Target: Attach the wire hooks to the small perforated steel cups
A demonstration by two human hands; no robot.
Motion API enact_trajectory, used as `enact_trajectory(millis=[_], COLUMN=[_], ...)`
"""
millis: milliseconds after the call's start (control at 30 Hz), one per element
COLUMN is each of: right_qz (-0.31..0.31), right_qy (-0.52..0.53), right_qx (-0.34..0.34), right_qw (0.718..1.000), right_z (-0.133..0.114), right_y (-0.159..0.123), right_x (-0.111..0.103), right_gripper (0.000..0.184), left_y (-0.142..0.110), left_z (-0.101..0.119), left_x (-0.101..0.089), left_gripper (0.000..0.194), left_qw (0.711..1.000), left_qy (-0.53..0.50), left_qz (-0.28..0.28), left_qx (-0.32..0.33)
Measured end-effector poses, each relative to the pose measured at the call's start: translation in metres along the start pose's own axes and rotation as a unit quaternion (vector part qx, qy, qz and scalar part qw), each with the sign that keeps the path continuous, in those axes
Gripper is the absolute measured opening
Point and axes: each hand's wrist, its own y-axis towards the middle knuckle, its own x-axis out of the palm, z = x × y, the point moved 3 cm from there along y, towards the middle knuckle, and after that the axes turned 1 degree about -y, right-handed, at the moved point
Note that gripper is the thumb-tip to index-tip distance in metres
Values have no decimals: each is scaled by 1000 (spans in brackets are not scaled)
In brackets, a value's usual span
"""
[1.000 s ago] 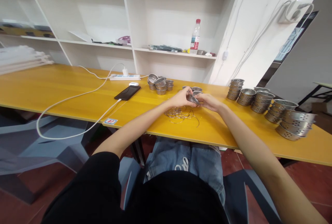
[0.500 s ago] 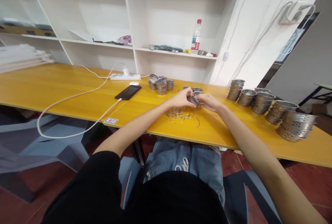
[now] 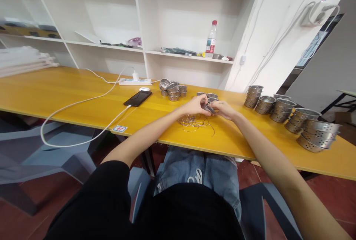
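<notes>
Head view, single entry.

Item held: small perforated metal cup [image 3: 208, 107], sitting above the yellow table [image 3: 55, 95] at its near-middle. The left hand [image 3: 194, 105] and the right hand [image 3: 226, 109] are both closing fingers round it from either side, thumbs and fingertips pinched onto its rim; the cup is tilting between them.

Directly beneath the hands: a loose heap of thin wire rings [image 3: 194, 122] is lying on the table top.

Just behind the hands: two or three single metal cups [image 3: 211, 96] are standing.

Further left: a small cluster of cups [image 3: 172, 90], a black phone [image 3: 137, 98] lying face up with a white cable [image 3: 78, 121] plugged in, and a white power strip [image 3: 135, 82].

Right end of table: stacked strainer cups [image 3: 292, 116] are leaning in rows.

Table front edge: a small sticker [image 3: 119, 129] with red marks, writing too small to read.

Shelf behind: clear bottle [image 3: 210, 44], red cap, red-and-white label, text unreadable.
</notes>
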Motion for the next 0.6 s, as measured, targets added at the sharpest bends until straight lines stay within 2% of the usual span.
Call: enact_trajectory(millis=[600], right_qz=[7], right_qy=[2], right_qx=[-1], right_qw=[1000], right_z=[1], right_y=[1], right_x=[1], right_gripper=[39], left_y=[2], left_z=[-6], left_x=[-1], left_gripper=[60], left_qw=[1000], left_qy=[-6], left_qz=[5], left_qx=[3])
